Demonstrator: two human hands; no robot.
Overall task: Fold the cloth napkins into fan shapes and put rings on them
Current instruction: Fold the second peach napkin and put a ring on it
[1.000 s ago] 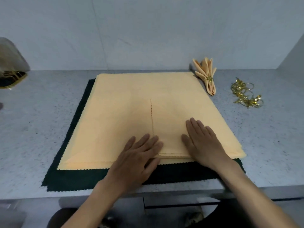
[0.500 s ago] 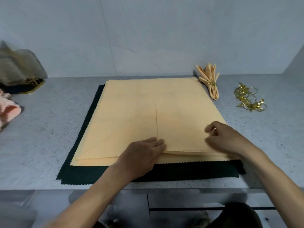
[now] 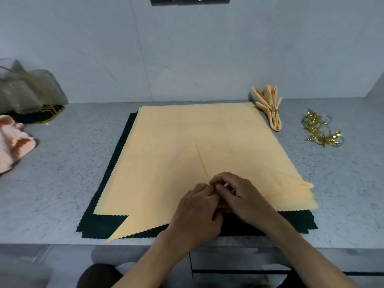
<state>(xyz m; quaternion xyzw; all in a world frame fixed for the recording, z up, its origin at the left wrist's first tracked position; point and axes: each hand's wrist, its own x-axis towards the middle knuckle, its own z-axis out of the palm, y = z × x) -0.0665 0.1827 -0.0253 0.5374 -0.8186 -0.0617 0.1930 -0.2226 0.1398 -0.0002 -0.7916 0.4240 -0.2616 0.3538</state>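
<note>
— What's on the bench (image 3: 62, 163)?
— Peach napkin (image 3: 166, 152) flat at centre; left hand (image 3: 197, 213) and right hand (image 3: 239, 196) pinch its near edge, starting pleats.
— Next?
— Even folds, I'd say; rings (image 3: 321, 129) wait right.

Both the left hand (image 3: 199, 206) and right hand (image 3: 239, 196) have met, pinching the top napkin (image 3: 166, 163).
</note>
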